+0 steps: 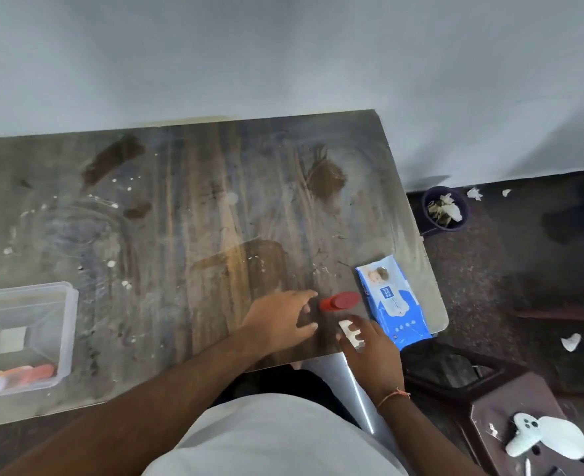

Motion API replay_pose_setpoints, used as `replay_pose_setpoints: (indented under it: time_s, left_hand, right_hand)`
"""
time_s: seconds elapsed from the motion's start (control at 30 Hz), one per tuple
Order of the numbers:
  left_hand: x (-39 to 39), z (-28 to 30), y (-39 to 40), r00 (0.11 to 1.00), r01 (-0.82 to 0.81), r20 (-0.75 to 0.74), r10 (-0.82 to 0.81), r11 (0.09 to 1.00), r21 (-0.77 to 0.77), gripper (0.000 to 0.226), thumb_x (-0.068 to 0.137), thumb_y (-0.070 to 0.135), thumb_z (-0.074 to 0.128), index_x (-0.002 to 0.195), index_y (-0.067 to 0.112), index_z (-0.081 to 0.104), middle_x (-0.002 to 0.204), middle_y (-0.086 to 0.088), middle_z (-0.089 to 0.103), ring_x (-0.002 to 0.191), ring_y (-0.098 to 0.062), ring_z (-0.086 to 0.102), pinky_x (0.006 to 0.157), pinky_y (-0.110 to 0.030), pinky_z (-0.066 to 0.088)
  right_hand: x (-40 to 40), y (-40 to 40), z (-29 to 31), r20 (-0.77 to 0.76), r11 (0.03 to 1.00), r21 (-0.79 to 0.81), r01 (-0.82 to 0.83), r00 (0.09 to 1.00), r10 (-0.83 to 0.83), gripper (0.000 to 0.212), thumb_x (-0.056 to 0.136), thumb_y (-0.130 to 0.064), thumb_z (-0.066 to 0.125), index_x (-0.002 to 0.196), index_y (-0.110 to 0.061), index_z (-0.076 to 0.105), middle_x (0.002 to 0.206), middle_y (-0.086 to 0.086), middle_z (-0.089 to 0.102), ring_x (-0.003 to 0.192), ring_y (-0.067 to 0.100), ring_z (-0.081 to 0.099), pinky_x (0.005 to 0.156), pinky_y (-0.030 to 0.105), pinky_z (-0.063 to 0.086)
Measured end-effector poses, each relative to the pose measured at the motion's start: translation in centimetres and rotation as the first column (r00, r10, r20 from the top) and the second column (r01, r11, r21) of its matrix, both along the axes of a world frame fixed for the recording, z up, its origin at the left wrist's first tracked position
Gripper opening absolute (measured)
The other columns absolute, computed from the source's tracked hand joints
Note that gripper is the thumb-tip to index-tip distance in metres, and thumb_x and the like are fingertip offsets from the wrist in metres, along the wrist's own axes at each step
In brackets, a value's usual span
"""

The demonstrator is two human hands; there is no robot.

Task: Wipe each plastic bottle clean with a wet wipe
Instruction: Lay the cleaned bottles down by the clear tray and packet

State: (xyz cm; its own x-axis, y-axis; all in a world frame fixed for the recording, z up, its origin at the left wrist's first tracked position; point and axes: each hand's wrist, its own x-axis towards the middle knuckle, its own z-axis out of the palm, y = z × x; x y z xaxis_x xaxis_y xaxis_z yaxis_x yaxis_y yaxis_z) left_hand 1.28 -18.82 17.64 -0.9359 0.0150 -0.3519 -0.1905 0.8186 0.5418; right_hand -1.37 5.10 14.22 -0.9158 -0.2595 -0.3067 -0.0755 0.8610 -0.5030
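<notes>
Lying on its side near the table's (215, 187) right front corner, the red plastic bottle (340, 301) looked light and slick, best gripped round its body. The left hand (278, 319) reached with fingers spread, empty; the right hand (369, 348) pinched a folded wet wipe (349, 333).

The table (187, 214) has a wood-grain top, worn and dull, with dusty smears and white specks on it. The red bottle (340, 301) looks like smooth plastic, and the wipes pack (392, 300) is a glossy plastic film. The storage box (62, 324) is clear, smooth plastic.
</notes>
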Motion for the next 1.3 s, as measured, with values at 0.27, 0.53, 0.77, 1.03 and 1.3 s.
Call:
replay_pose_setpoints:
  time_s: [0.27,0.53,0.77,1.03,1.3]
  left_hand:
    - [-3.5,-1.2,3.9,1.0,0.016,0.025,-0.012,0.99,-0.141,0.041,0.095,0.057,0.06,0.129,0.034,0.062,0.109,0.008,0.074,0.102,-0.02,0.071,0.079,-0.034,0.054]
    - [-2.2,-0.8,2.6,0.999,0.019,0.032,-0.013,0.981,-0.194,0.044,0.106,0.05,0.05,0.147,0.036,0.054,0.12,0.004,0.07,0.11,-0.022,0.068,0.086,-0.038,0.055]
    - [2.7,-0.2,-1.7,0.99,-0.14,-0.043,0.134,0.967,-0.215,0.051,0.106,0.056,0.045,0.153,0.037,0.046,0.122,0.005,0.069,0.112,-0.022,0.067,0.082,-0.037,0.053]
    - [12.6,1.5,-10.8,0.883,-0.468,-0.147,0.445,0.855,-0.223,0.042,0.102,0.066,0.043,0.132,0.04,0.058,0.103,0.003,0.072,0.096,-0.024,0.071,0.069,-0.038,0.053]
    - [23.8,3.1,-19.0,0.694,-0.709,-0.364,0.621,0.676,-0.2,0.037,0.098,0.058,0.056,0.126,0.039,0.07,0.083,0.005,0.074,0.072,-0.023,0.072,0.054,-0.034,0.053]
  right_hand:
    - [-4.1,1.2,-0.3,0.061,0.997,-0.046,-0.068,0.996,0.071,0.055,0.097,-0.047,0.072,0.148,-0.042,0.053,0.122,-0.017,0.07,0.108,0.011,0.067,0.093,0.034,0.058]
    - [-4.9,-1.0,0.1,0.065,0.985,-0.125,-0.115,0.99,0.124,0.043,0.095,-0.04,0.076,0.135,-0.043,0.059,0.11,-0.023,0.071,0.1,0.006,0.07,0.085,0.029,0.059]
    - [-3.7,-6.6,0.5,0.006,0.946,-0.177,-0.271,0.961,0.276,0.048,0.093,-0.051,0.073,0.137,-0.041,0.057,0.115,-0.017,0.074,0.095,0.004,0.07,0.081,0.035,0.062]
    - [0.5,-19.1,2.9,-0.127,0.781,-0.214,-0.586,0.81,0.573,0.049,0.094,-0.044,0.079,0.138,-0.033,0.06,0.118,-0.013,0.073,0.101,0.009,0.07,0.082,0.031,0.059]
    - [8.2,-32.3,4.9,-0.173,0.605,-0.275,-0.748,0.657,0.734,0.053,0.093,-0.044,0.078,0.14,-0.03,0.059,0.128,-0.011,0.07,0.108,0.007,0.067,0.086,0.032,0.06]
